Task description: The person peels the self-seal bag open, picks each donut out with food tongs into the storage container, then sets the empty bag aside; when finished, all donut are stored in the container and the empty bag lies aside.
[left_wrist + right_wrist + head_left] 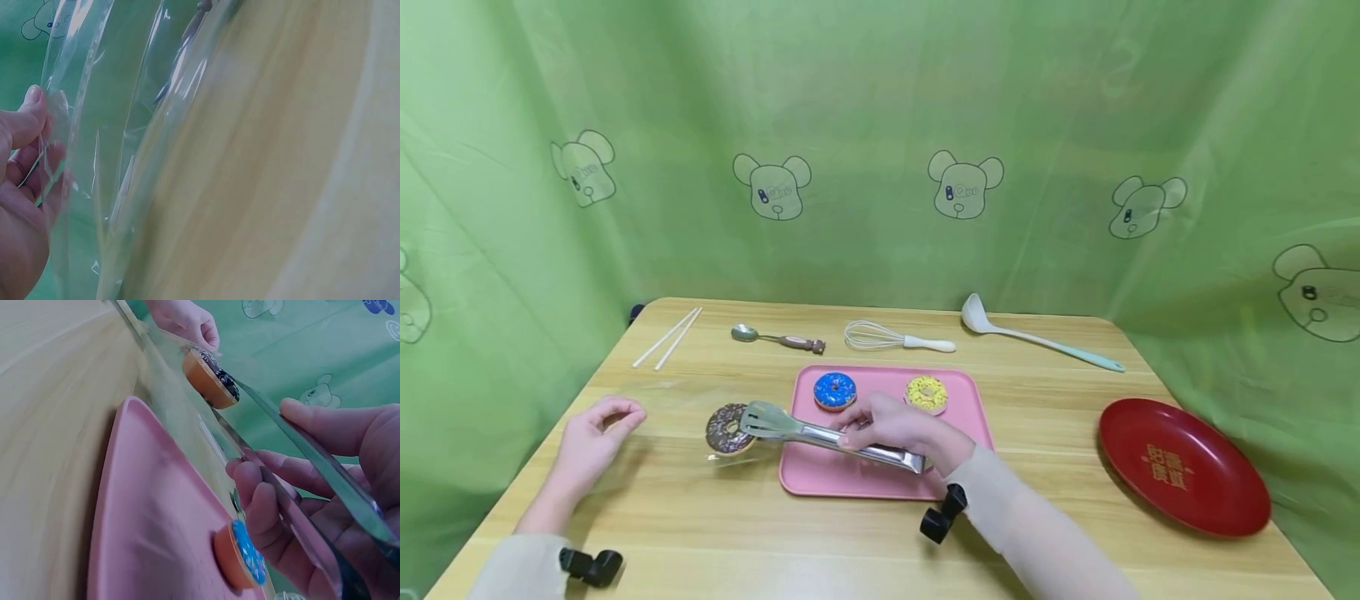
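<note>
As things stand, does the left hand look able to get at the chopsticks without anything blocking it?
Probably yes. The left hand pinches the clear bag, but the table between it and the chopsticks is bare. It would likely have to release the bag first.

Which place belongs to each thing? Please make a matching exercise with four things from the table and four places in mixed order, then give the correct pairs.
Things:
1. chocolate donut
2. blue donut
3. red plate
4. clear plastic bag

Places:
A. lying on the pink tray
B. pinched by the left hand
C. between the tips of the metal tongs held by the right hand
D. on the table's right side, nothing on it

Pairs: 1-C, 2-A, 3-D, 4-B
</note>
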Demonstrator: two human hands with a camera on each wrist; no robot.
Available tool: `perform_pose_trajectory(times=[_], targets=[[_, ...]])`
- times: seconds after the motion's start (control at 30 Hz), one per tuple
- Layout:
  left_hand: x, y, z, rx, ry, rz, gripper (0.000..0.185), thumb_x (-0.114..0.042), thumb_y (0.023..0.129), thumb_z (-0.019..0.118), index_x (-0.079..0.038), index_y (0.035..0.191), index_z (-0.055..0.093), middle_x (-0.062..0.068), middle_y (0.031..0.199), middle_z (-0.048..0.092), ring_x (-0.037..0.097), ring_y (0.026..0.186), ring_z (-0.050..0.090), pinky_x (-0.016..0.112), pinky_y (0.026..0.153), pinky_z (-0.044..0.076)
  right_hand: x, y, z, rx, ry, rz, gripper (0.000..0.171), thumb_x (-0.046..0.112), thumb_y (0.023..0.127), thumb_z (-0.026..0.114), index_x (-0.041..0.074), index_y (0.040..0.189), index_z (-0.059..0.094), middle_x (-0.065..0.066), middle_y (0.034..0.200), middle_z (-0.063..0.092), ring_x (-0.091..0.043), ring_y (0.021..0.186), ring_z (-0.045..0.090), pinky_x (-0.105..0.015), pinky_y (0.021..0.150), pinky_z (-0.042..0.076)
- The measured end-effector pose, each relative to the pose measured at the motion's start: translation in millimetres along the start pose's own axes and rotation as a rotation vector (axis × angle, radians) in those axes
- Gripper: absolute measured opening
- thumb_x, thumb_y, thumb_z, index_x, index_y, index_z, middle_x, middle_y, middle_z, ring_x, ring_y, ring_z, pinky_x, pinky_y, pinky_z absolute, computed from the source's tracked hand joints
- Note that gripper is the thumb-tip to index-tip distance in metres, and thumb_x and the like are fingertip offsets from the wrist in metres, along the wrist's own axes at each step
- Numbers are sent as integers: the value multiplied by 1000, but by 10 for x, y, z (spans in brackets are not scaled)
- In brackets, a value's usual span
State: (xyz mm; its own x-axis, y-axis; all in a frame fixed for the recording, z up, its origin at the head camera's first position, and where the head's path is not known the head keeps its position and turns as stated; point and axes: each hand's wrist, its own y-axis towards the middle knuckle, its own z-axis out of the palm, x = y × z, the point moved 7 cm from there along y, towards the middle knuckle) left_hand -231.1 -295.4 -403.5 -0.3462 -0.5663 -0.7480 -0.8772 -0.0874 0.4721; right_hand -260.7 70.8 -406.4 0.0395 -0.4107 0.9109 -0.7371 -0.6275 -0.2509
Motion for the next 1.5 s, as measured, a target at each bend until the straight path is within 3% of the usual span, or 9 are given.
perform_pose_trajectory(times=[0.17, 0.27, 0.5, 0.73, 1.0, 1.3, 1.5], targets=[[144, 10, 15, 11, -3, 2, 10, -1, 84, 66, 5, 91, 64, -10, 85, 62, -6, 82, 54, 4, 77, 41, -88, -175, -106, -10, 26, -11, 31, 9, 80, 70, 5, 110, 65, -10, 87, 64, -18, 65, 59, -29, 57, 52], [151, 4, 9, 6, -2, 2, 11, -4, 85, 66, 5, 92, 64, -12, 85, 61, -7, 82, 53, 4, 78, 41, -117, -284, -176, -21, 20, -19, 33, 11, 81, 71, 4, 112, 65, -9, 91, 64, -16, 70, 59, -28, 61, 52], [162, -10, 6, 1, 1, -4, 9, -4, 85, 66, 4, 90, 64, -12, 85, 62, -7, 82, 53, 4, 78, 41, -230, -547, -310, -41, 49, -1, 35, 14, 81, 72, 3, 113, 64, -10, 88, 64, -16, 63, 58, -28, 55, 52], [165, -25, -1, 3, 5, -16, 11, -3, 84, 67, 4, 92, 64, -13, 85, 62, -7, 81, 53, 3, 77, 40, -318, -774, -420, -33, 45, -41, 33, 13, 84, 68, -2, 113, 63, -15, 91, 65, -16, 70, 58, -25, 59, 52], [175, -29, 11, 16, -10, -12, 12, -3, 85, 66, 5, 93, 64, -12, 84, 62, -5, 81, 54, 4, 78, 41, -462, -1027, -496, -81, 61, 25, 36, 14, 84, 69, -6, 113, 61, -12, 98, 64, -18, 83, 56, -24, 68, 50], [191, -57, 29, 33, 6, -15, 11, -5, 86, 65, 4, 93, 64, -13, 85, 61, -6, 82, 54, 4, 79, 40, -548, -1066, -442, -76, 85, 33, 35, 12, 84, 68, -6, 113, 60, -11, 84, 60, -17, 67, 57, -25, 54, 51], [171, -58, 31, 49, 22, -18, 9, -5, 86, 65, 1, 92, 65, -15, 86, 61, -7, 87, 52, 5, 83, 38, -577, -1036, -397, -67, 78, 35, 33, 12, 85, 67, -6, 112, 61, -13, 86, 61, -17, 63, 56, -24, 52, 50]])
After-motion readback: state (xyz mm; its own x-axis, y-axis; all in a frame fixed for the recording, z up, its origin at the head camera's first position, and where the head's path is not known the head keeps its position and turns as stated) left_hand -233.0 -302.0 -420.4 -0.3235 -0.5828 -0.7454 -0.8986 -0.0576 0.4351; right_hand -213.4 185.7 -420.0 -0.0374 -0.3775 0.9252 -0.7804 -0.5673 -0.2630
